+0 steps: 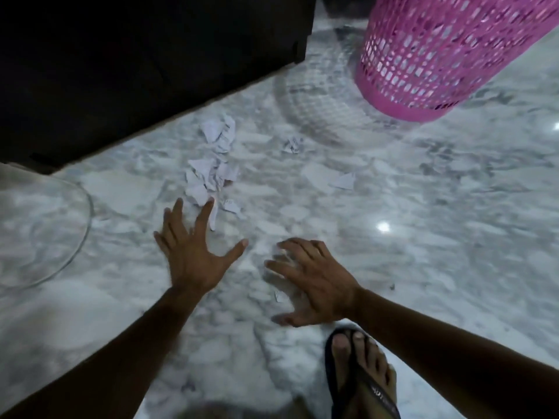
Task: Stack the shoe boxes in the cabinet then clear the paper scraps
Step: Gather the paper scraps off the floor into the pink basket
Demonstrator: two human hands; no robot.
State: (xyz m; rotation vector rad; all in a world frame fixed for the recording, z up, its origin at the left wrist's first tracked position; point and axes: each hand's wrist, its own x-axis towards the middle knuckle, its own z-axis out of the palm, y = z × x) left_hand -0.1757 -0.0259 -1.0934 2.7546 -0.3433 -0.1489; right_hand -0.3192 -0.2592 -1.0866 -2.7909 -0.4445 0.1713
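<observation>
a glossy marble floor (423,237), white veined with grey, fills most of the frame and throws back small bright glints of light at the right. torn paper scraps (208,176), pale, creased and jagged-edged, lie in a loose trail from the upper middle down toward the centre, with one triangular scrap (343,181) apart to the right and a tiny one (280,296) low in the centre. the left hand (193,255) is spread flat with fingers fanned wide, its fingertips (208,204) at the near end of the trail and touching or nearly touching a scrap. the right hand (314,282), lower centre, has its fingers bent downward over something pale; motion blur makes it hard to say whether it grips paper. a dark cabinet (136,62), matte and boxy, fills the upper left. a pink plastic lattice basket (438,55) stands tilted in view at the upper right. a clear curved rim (81,231) shows at the left edge. a foot in a dark flip-flop (360,382) sits at the bottom
</observation>
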